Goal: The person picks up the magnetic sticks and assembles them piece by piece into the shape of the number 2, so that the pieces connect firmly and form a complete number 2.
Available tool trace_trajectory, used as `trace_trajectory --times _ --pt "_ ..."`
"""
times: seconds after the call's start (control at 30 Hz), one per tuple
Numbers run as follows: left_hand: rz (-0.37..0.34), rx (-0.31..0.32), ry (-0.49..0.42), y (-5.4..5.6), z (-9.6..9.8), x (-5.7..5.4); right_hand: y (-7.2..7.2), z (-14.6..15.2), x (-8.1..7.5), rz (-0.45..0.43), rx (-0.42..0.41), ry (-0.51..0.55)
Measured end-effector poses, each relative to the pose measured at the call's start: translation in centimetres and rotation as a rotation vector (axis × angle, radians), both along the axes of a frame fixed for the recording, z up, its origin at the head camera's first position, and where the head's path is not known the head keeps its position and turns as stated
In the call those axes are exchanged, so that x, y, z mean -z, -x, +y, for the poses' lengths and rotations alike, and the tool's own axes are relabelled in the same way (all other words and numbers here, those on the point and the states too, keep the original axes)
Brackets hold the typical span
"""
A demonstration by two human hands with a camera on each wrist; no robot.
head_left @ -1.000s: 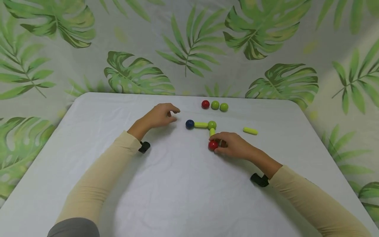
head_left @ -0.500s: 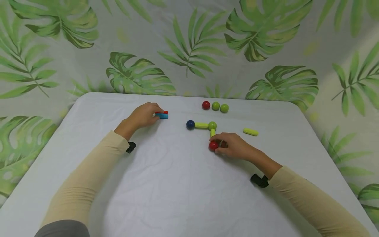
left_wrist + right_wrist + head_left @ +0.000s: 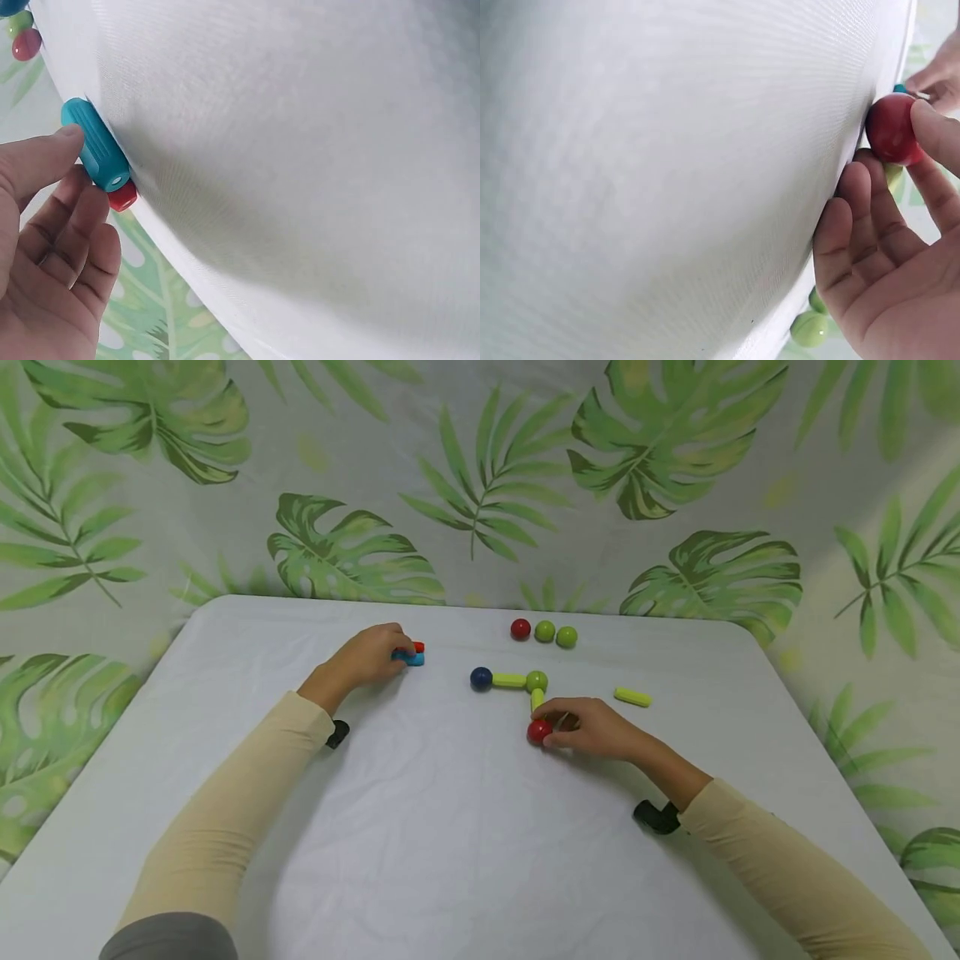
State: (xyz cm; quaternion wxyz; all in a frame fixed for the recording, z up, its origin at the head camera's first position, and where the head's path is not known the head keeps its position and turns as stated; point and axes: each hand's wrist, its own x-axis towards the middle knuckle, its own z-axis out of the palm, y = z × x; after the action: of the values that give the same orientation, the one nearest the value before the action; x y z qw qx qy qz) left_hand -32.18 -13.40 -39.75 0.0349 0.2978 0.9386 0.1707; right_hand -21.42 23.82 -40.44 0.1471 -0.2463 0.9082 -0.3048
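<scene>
My left hand (image 3: 371,653) is at a blue rod (image 3: 97,142) with lengthwise grooves, left of the joined pieces. The thumb presses on the blue rod's side, with curled fingers opposite. A red rod (image 3: 124,197) lies right alongside, mostly hidden behind the blue one. My right hand (image 3: 596,728) holds a glossy red ball (image 3: 537,732) between thumb and fingers. From that ball a yellow-green rod (image 3: 537,698) runs back to a green ball (image 3: 536,682). Another yellow-green rod (image 3: 509,680) links the green ball to a dark blue ball (image 3: 481,678), forming a corner.
Behind the joined pieces, a loose red ball (image 3: 521,629) and two green balls, one the right-hand green ball (image 3: 567,637), stand in a row. A single yellow-green rod (image 3: 632,697) lies to the right. The white-covered table (image 3: 420,827) meets a leaf-patterned cloth (image 3: 480,485) at the back.
My left hand has moved left, away from the dark blue ball, and taken hold at the blue and red rods, which now show at its fingertips. The right hand stays at the red ball.
</scene>
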Motion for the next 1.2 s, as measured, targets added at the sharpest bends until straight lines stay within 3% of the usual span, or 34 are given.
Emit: trace_trajectory --times 0.23,0.4,0.7,0.9,1.2 --pt "-0.038 -0.043 0.01 0.1 0.1 0.1 0.2 0.1 0.1 -0.021 0.008 0.019" --pt "-0.068 -0.041 -0.04 0.0 -0.1 0.2 0.3 0.0 0.0 -0.03 0.011 0.026" --pt "-0.193 -0.073 -0.085 -0.2 -0.4 0.7 0.4 0.0 -0.1 -0.059 0.02 0.017" --pt "-0.209 -0.071 -0.094 -0.5 -0.4 0.8 0.4 0.2 -0.1 -0.071 0.022 0.024" --pt "-0.21 -0.05 -0.081 -2.2 -0.5 0.4 0.3 0.1 0.0 -0.076 0.022 0.036"
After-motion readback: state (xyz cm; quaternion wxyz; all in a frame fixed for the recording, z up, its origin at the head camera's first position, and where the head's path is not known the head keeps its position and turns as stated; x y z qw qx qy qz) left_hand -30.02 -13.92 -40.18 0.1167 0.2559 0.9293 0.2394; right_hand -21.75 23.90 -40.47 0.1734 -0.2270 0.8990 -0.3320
